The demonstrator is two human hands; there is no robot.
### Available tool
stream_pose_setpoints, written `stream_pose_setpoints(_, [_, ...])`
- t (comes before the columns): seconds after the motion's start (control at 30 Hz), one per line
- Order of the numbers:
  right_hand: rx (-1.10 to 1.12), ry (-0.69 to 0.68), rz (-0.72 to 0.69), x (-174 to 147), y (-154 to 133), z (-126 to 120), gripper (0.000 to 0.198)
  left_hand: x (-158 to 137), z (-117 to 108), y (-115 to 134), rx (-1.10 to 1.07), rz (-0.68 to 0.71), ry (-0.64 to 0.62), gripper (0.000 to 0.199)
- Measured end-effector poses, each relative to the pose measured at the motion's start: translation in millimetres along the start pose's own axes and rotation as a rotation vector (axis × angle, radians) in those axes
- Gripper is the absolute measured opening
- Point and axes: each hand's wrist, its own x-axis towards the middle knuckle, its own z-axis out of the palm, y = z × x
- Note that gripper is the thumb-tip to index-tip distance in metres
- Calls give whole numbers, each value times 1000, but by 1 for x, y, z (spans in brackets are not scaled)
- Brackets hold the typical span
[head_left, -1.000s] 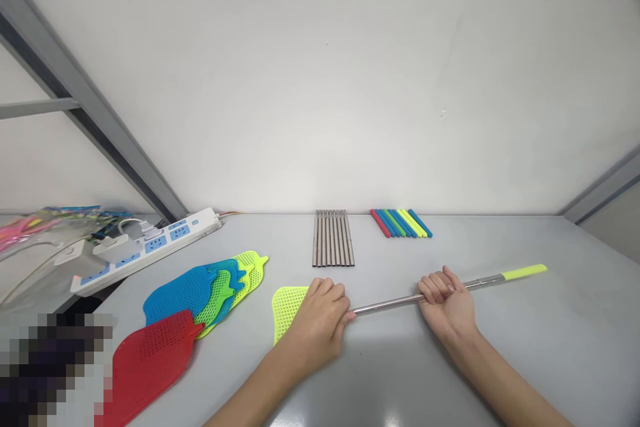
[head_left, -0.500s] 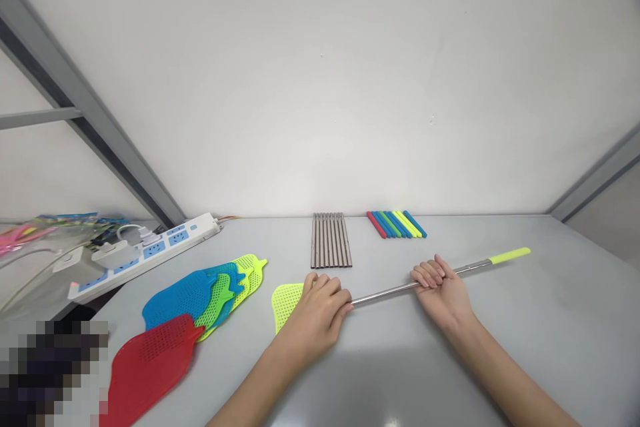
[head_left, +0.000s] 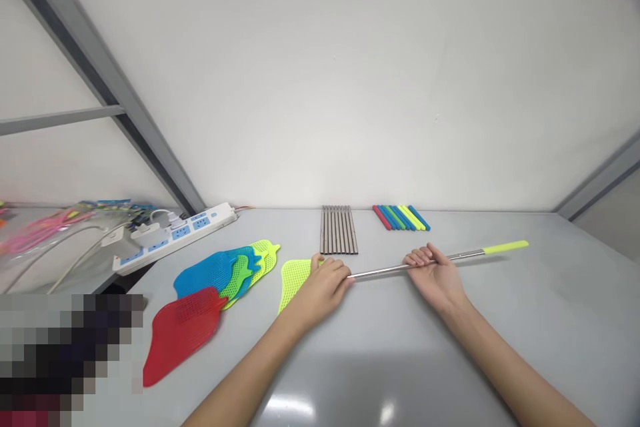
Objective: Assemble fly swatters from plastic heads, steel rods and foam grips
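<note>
A fly swatter (head_left: 377,273) lies across in front of me, made of a yellow-green mesh head (head_left: 294,280), a thin metal rod and a yellow-green handle grip (head_left: 506,247) at the right end. My left hand (head_left: 325,287) is closed where head and rod meet, hiding that joint and part of the head. Palm up, my right hand (head_left: 437,277) has its fingers curled loosely around the rod, left of the grip, with the thumb stretched out. Beyond my left hand, several metal tubes (head_left: 339,230) lie in a row, and several coloured grips (head_left: 401,217) lie right of them.
Left on the grey table (head_left: 380,360) are overlapping swatter heads: a red one (head_left: 185,330), a blue one (head_left: 207,273), a green one and yellow-green ones. Behind them lies a white power strip (head_left: 175,237) with plugs. Bagged pink items (head_left: 50,230) sit far left. A wall closes the back.
My right hand's fingers have loosened and opened somewhat around the rod. The swatter lies a little flatter. The whole view has shifted slightly; my left hand keeps its hold.
</note>
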Motion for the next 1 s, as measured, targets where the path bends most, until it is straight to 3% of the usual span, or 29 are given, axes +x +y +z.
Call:
stream_pose_setpoints(0.17, [-63,-33,2,-1,-7,2,15,1,3,-3,-31,-4,14,26])
stream_pose_setpoints(0.3, [-95,-46,-73,2,-22,-2,4,1,1,-5,-15,-4,43,25])
stream_pose_setpoints(0.5, [-88,-61,-169,10,-39,-9,9,0,0,-13,-6,-18,64,25])
stream_pose_setpoints(1.0, [-51,78,-101,12,-38,-15,15,-1,3,-14,-3,-29,83,24])
